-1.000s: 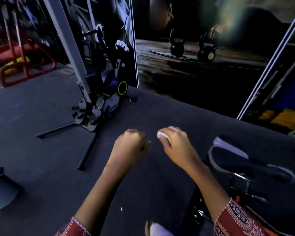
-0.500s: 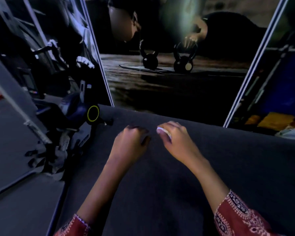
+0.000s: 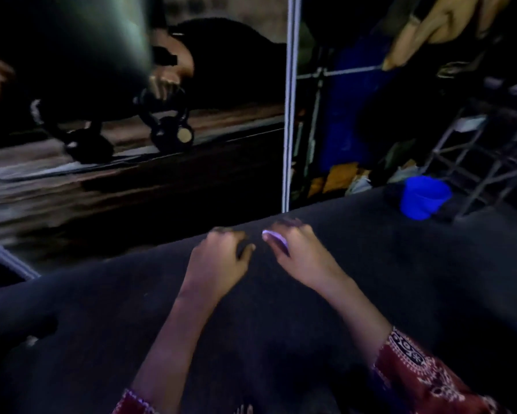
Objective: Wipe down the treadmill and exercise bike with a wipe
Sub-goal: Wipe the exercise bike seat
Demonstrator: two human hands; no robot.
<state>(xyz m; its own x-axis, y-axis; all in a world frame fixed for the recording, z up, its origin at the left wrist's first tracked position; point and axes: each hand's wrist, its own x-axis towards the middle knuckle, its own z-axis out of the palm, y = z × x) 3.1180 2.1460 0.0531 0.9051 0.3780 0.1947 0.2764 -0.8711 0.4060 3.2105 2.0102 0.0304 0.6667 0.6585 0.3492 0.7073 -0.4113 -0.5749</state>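
The right hand pinches a small pale wad, most likely the wipe, between thumb and curled fingers. It is held in the air above the dark carpeted floor. The left hand hovers just beside it, its fingers curled in with nothing visible in them, and the two hands are close but apart. Neither the treadmill nor the exercise bike can be made out in this view. Ahead there is only a large wall picture of kettlebells, a pale upright strip and a blue tub on the floor well off to the right. The step in hand looks like getting the wipe ready and carrying it to a machine. To do that well, the left fingers should take one edge and open the wad out flat, so that a broad face meets the surface and not a tight lump. It should then be spread under the palm, not pinched at the tips, so that pressure is even. The light is dim and the picture is smeared, so how damp or folded the wipe is cannot be told.
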